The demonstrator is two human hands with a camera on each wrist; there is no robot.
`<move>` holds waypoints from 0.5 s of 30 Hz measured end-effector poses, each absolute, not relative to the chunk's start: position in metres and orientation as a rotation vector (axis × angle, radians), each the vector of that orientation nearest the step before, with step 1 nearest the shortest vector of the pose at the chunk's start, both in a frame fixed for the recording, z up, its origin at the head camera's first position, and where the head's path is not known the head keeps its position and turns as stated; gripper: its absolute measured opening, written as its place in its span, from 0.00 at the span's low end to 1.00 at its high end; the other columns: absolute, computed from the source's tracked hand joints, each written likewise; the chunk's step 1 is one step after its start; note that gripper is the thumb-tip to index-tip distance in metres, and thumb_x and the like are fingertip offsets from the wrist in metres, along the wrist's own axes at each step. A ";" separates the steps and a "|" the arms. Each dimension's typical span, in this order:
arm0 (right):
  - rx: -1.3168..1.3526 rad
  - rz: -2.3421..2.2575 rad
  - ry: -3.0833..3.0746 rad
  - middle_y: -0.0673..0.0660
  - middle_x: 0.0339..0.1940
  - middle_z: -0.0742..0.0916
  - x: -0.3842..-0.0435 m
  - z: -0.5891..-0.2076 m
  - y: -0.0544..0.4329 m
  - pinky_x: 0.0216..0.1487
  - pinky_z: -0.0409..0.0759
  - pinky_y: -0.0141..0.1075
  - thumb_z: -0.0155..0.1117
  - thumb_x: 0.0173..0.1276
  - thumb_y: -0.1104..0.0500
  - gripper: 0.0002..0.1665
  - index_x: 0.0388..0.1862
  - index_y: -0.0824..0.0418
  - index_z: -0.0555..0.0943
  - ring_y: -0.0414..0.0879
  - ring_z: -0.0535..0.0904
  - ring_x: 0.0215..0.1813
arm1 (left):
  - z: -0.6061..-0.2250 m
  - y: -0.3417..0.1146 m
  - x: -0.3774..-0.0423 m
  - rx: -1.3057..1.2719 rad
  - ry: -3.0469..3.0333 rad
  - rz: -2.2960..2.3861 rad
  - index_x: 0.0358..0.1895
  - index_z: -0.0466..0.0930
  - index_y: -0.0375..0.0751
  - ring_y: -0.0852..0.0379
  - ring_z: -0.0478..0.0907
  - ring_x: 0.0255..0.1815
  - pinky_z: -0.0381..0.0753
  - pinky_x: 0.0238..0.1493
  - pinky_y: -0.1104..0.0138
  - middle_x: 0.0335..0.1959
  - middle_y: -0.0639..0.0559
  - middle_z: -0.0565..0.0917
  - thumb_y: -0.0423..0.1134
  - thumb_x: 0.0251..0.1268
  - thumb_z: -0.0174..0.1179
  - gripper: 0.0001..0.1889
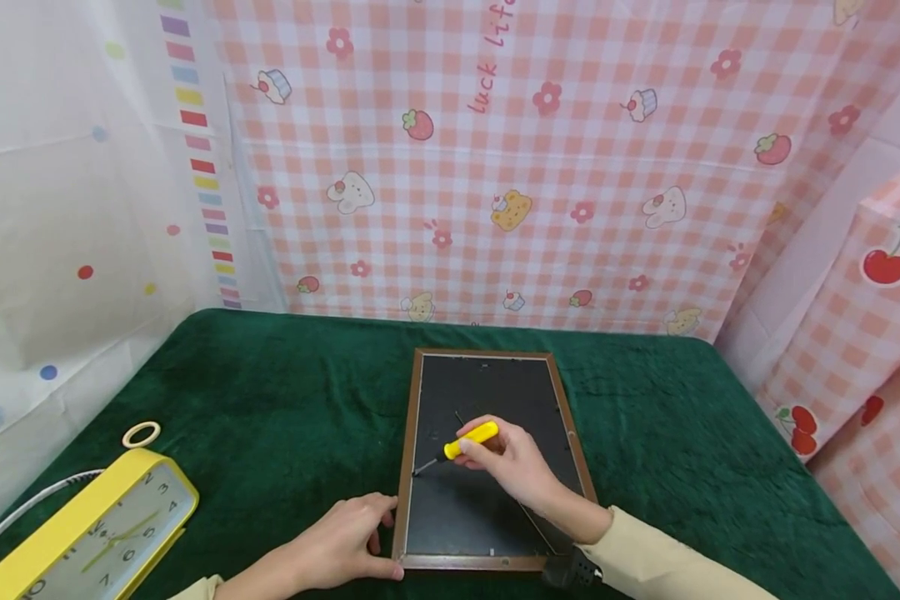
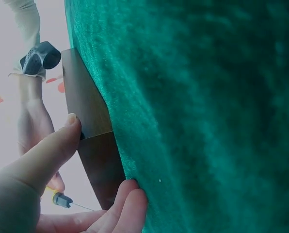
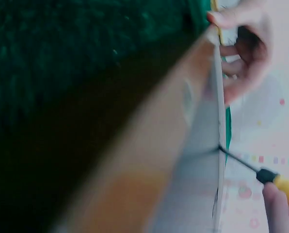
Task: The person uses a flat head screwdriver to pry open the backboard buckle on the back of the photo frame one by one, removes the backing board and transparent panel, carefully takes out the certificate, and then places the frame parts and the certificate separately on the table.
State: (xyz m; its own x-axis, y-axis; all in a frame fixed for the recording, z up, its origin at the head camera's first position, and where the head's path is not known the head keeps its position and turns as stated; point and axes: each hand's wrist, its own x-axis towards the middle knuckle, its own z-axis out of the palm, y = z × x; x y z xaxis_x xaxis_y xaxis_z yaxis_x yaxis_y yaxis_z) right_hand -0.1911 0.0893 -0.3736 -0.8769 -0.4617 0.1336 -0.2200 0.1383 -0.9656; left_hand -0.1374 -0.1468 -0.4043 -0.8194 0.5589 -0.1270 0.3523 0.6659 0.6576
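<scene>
Gripping a screwdriver [image 1: 483,433] is the right hand [image 1: 516,468]; the left hand [image 1: 348,533] holds a frame [image 1: 457,521] (head view alone shows a ring [image 1: 126,437]).

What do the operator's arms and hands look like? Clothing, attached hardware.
Left hand and right hand ungloved. Plain beige left sleeve and right sleeve, both long. Chunky black device at the right wrist. No cable visible on either arm.
</scene>
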 end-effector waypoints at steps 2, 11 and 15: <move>-0.717 -1.813 2.317 0.60 0.36 0.82 -0.186 -0.374 0.085 0.38 0.77 0.33 0.59 0.60 0.65 0.11 0.42 0.68 0.74 0.51 0.80 0.37 | -0.404 -0.147 -0.137 0.742 2.572 0.907 0.51 0.68 0.25 0.68 0.70 0.22 0.72 0.25 0.72 0.33 0.55 0.74 0.53 0.44 0.66 0.38; -0.869 -1.676 2.567 0.48 0.32 0.83 -0.189 -0.384 0.072 0.30 0.77 0.32 0.60 0.60 0.55 0.12 0.40 0.60 0.77 0.41 0.80 0.32 | -0.403 -0.147 -0.139 0.778 2.593 0.891 0.50 0.69 0.25 0.68 0.71 0.24 0.73 0.25 0.73 0.31 0.57 0.73 0.53 0.43 0.66 0.37; -0.928 -1.582 2.607 0.45 0.29 0.82 -0.194 -0.376 0.066 0.28 0.76 0.33 0.60 0.61 0.52 0.11 0.38 0.56 0.76 0.44 0.79 0.29 | -0.403 -0.147 -0.139 0.773 2.575 0.900 0.50 0.69 0.25 0.68 0.71 0.24 0.73 0.25 0.73 0.31 0.57 0.73 0.53 0.44 0.66 0.37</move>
State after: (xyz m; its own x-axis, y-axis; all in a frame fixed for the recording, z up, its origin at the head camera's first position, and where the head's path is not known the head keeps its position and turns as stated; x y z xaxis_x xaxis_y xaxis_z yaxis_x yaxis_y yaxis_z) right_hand -0.1939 0.0657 -0.3759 -0.8294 -0.4533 0.3267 -0.4990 0.3380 -0.7979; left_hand -0.1385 -0.1472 -0.4032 -0.8080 0.5796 -0.1052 0.3878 0.6578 0.6456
